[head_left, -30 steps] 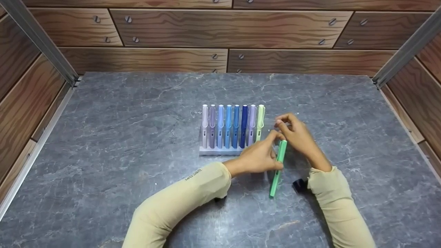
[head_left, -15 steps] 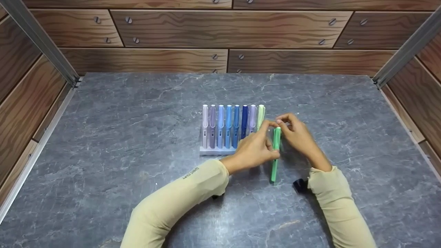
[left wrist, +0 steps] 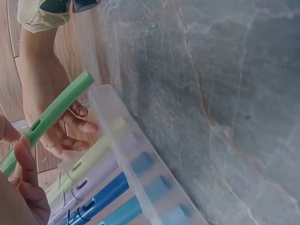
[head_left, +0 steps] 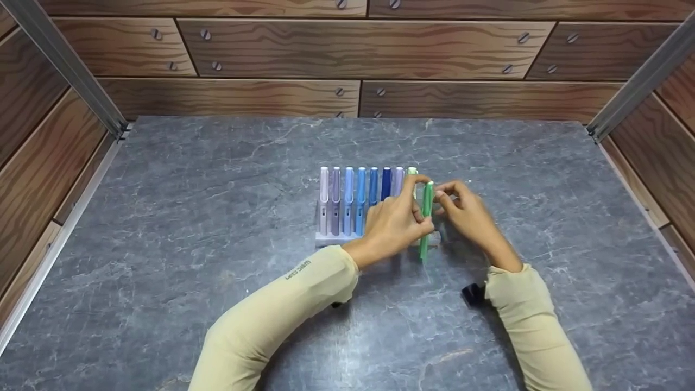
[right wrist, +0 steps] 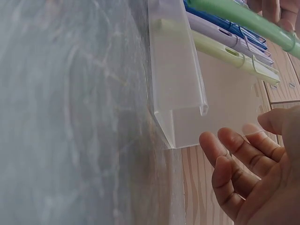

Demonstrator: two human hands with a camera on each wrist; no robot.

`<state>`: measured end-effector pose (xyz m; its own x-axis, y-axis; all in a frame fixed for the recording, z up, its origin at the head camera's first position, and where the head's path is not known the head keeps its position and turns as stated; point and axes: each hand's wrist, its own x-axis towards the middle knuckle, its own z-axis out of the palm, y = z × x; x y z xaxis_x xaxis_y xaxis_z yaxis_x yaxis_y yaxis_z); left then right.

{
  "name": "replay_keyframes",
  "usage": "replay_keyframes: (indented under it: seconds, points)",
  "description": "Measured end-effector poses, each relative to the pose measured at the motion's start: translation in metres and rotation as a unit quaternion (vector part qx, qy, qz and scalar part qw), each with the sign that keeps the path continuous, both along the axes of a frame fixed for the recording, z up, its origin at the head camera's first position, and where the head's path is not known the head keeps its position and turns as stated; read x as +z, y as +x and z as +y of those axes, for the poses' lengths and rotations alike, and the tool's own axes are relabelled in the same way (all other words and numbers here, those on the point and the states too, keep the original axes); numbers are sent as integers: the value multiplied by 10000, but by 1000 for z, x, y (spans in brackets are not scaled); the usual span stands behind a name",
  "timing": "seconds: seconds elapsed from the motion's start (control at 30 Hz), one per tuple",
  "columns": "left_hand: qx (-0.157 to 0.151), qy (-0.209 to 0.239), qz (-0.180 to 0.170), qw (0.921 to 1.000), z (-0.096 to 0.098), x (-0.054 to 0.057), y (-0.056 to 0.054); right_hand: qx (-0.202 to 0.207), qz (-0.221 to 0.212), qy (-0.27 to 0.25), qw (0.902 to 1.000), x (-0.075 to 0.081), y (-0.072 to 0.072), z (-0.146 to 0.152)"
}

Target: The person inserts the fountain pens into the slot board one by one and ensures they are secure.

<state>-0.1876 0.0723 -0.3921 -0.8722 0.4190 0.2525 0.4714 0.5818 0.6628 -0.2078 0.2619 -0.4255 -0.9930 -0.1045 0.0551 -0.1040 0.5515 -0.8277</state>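
Observation:
My left hand [head_left: 392, 225] pinches a green capped pen [head_left: 428, 200] between thumb and fingers, cap end up. The pen stands in front of the right end of a clear pen stand [head_left: 339, 239]; in the left wrist view its lower barrel [left wrist: 63, 103] slants over the stand's lip. My right hand [head_left: 468, 217] holds the stand's right edge, thumb and fingertips at the clear back panel [right wrist: 225, 108] in the right wrist view. Nearest the green pen in the row is a pale yellow-green pen [right wrist: 222, 52], partly hidden by my left hand in the head view.
Several more pens fill the stand leftward, among them a lilac pen [right wrist: 222, 32], a dark blue pen [head_left: 386, 182] and a light blue pen [head_left: 348, 201]. The stand rests on a grey marbled table [head_left: 179, 228], with wood-patterned walls [head_left: 271, 49] behind and at both sides.
My left hand has carried the green pen away from me and slightly left, up to the stand's right end, and the pen has become more upright. My right hand has stayed in place.

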Motion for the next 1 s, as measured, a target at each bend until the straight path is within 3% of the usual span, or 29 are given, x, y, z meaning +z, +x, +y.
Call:
replay_keyframes:
  seconds: [0.6, 1.0]
  points:
    - [397, -371, 1161, 9918, 3, -3, -4, -22, 20, 138, 9999, 0, 0, 0]
    - [509, -253, 1770, 9826, 5, -4, -7, -90, 72, 174, 9998, -2, -1, 1]
